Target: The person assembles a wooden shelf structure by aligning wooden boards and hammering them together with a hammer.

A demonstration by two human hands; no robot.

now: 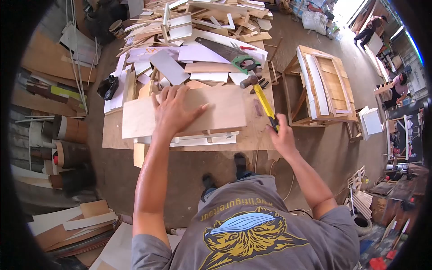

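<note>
My left hand (172, 109) lies with fingers spread on top of a pale wooden board (221, 104) near the front of the worktable (257, 131). Beneath the board, white and wooden pieces (204, 141) show along its near edge. My right hand (283, 137) is wrapped round the black grip of a hammer (263, 100) with a yellow shaft. The hammer's head is raised toward the far right corner of the board, beside it. Just past the hammer head are a handsaw (221, 48) with a green handle and dark-handled pliers (265, 83).
Offcuts (198, 22) are heaped across the far side of the table. A black plastic bag (108, 87) sits at its left edge. To the right stands a wooden frame (330, 83). Sheets and panels (76, 229) lean on the left. Two other people are at the far right.
</note>
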